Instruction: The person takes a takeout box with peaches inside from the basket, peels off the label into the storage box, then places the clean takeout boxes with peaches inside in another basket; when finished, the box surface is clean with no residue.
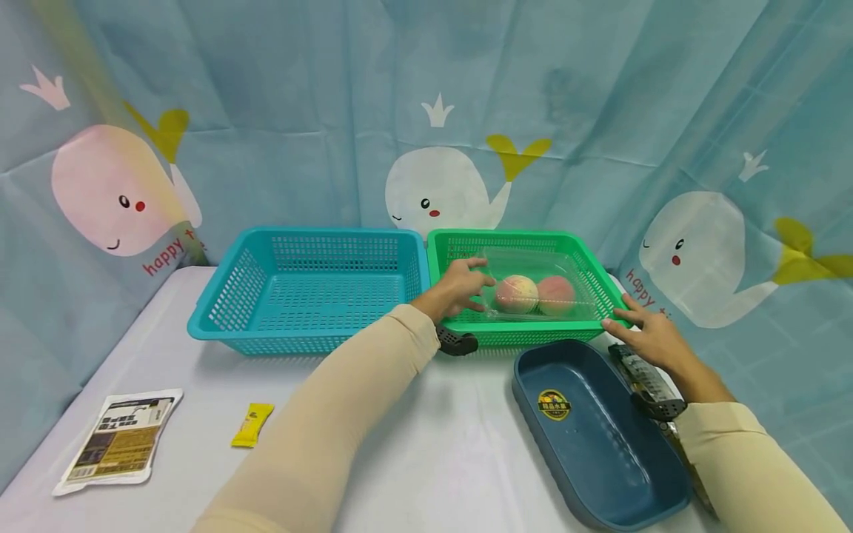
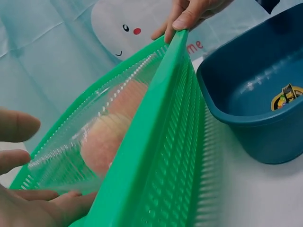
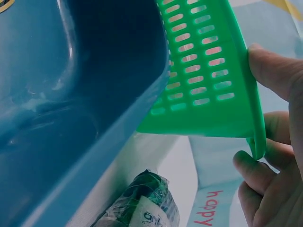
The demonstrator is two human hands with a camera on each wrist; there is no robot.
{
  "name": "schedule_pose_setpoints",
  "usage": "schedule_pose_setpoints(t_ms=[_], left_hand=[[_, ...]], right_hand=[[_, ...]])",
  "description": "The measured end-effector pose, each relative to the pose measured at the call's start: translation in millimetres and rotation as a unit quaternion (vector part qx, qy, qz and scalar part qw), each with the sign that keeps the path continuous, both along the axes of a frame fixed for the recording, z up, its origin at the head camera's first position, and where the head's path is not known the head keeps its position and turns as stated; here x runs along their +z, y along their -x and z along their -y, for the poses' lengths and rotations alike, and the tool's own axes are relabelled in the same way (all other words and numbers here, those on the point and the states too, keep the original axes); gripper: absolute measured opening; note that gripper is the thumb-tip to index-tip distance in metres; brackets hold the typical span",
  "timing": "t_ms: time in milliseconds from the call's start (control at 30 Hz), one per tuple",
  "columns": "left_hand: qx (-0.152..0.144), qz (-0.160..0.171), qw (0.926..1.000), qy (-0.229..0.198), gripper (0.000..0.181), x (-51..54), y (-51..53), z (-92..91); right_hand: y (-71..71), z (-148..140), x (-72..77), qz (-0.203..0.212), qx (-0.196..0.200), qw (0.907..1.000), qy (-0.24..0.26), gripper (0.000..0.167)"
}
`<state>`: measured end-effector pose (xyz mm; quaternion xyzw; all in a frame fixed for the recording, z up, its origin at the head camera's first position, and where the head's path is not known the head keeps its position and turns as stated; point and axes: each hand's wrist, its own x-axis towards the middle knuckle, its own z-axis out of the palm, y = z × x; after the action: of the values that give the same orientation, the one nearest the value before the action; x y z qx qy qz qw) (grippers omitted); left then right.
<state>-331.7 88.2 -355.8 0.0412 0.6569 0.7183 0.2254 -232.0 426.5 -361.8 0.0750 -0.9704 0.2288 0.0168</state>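
A clear plastic box (image 1: 533, 259) holding two peaches (image 1: 516, 294) lies inside the green basket (image 1: 506, 238). My left hand (image 1: 460, 289) is over the basket's left end, its fingers spread beside the box's left end. In the left wrist view, the fingers (image 2: 19, 126) of this hand are apart, and the lower ones reach the box's edge. My right hand (image 1: 649, 337) pinches the basket's front right corner. Seen from the right wrist, the thumb (image 3: 272, 68) lies against the green rim, with the other fingers at the corner's far side.
A blue basket (image 1: 333, 292) stands to the left of the green one. In front on the right is a dark blue tub (image 1: 586, 444), with a plastic-wrapped dark pack (image 1: 643, 377) beside it. A flat food packet (image 1: 123, 437) and a small yellow sachet (image 1: 252, 425) lie on the left.
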Motion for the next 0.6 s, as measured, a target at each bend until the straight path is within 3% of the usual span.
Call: schedule_pose_setpoints(t_ms=[167,367,500,600], left_hand=[[-0.019,0.012,0.9995,-0.021,0.067,-1.6,0.9,-0.9],[-0.031,-0.006,0.9995,0.007,0.069,-1.0,0.3,2.2],[-0.03,-0.032,0.9985,0.032,0.068,4.8,-2.9,6.3],[-0.032,-0.058,0.9969,0.043,0.067,15.0,-7.8,12.0]], right_hand=[[0.9,1.4,1.0,-0.005,0.002,1.0,-0.003,0.064],[2.0,4.6,0.7,0.006,-0.001,1.0,-0.002,0.066],[1.1,5.5,2.2,0.0,0.005,1.0,0.004,0.066],[-1.5,5.3,8.6,-0.014,0.01,0.9997,0.015,0.065]])
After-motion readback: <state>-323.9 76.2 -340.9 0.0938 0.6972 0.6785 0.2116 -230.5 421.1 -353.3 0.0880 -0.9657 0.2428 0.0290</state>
